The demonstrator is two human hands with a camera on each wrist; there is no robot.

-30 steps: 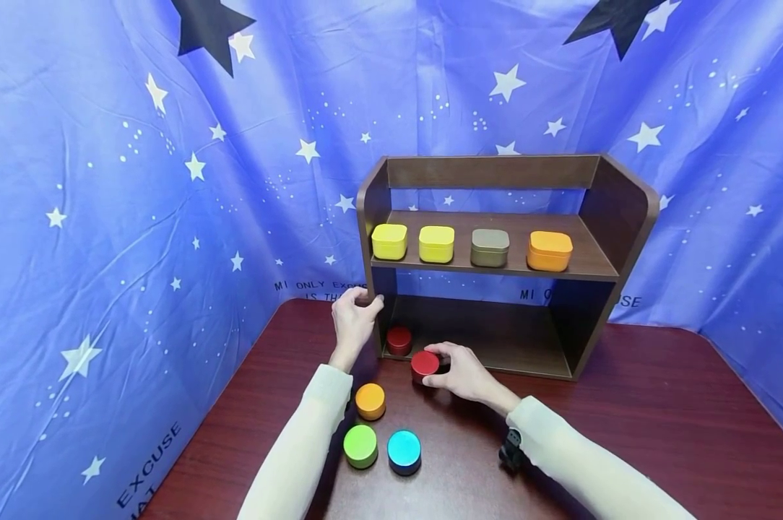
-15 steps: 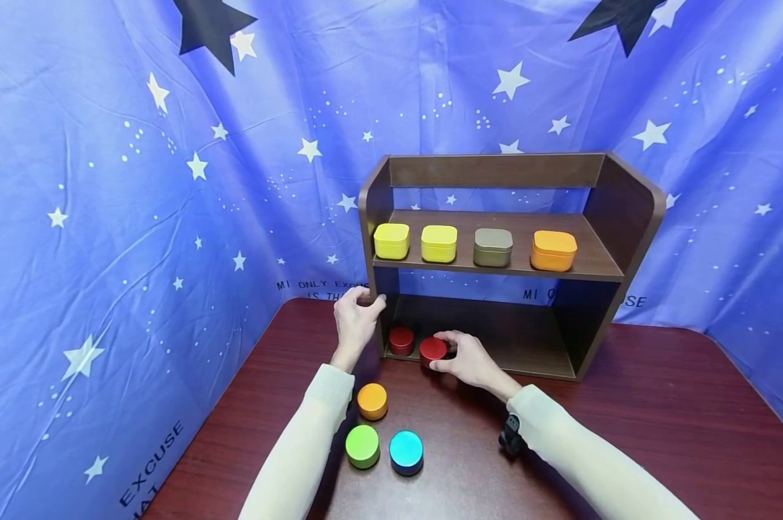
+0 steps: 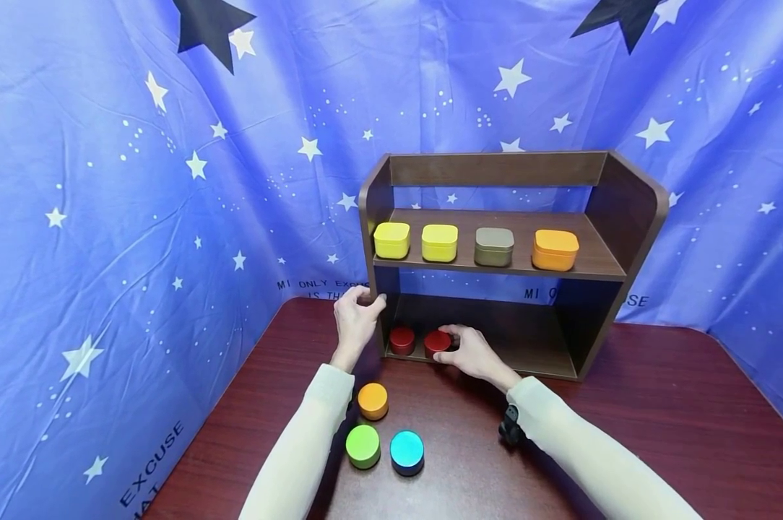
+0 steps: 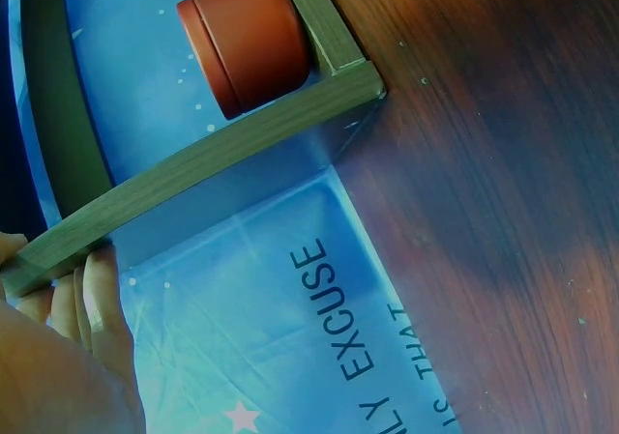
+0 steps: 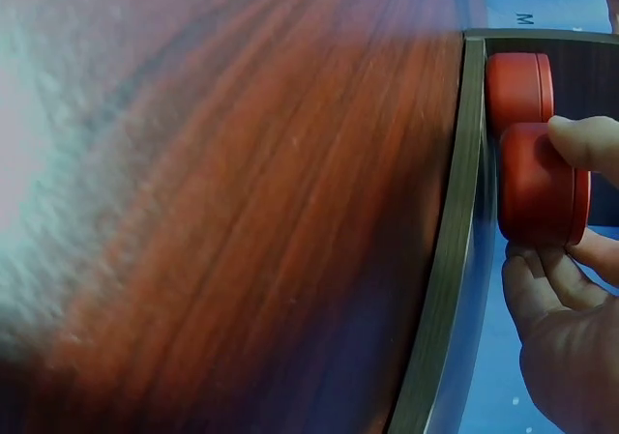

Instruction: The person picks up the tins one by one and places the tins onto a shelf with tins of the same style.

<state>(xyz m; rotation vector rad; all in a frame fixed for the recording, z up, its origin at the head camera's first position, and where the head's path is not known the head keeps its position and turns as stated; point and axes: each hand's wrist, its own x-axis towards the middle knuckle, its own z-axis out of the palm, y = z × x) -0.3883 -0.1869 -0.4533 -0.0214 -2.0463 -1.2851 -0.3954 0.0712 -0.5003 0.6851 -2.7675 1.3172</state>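
My right hand [image 3: 474,354] pinches a round red tin [image 3: 435,341] between thumb and fingers, at the front of the lower level of a dark brown wooden shelf [image 3: 495,170]. Just left of it sits a second red tin [image 3: 401,341], near the left side panel. In the right wrist view the thumb lies on one side of the held tin [image 5: 537,188] and fingers on the other. My left hand [image 3: 355,319] grips the shelf's left side panel [image 4: 213,154], its thumb and fingers on opposite faces.
Two yellow boxes [image 3: 391,240], a grey-green box [image 3: 493,247] and an orange box [image 3: 555,250] line the upper level. On the table [image 3: 664,412], in front of the shelf, stand an orange tin [image 3: 373,401], a green tin [image 3: 362,446] and a blue tin [image 3: 407,452].
My right hand has moved the red tin from the shelf's front edge back and slightly right onto the lower level. The left hand stays on the side panel.
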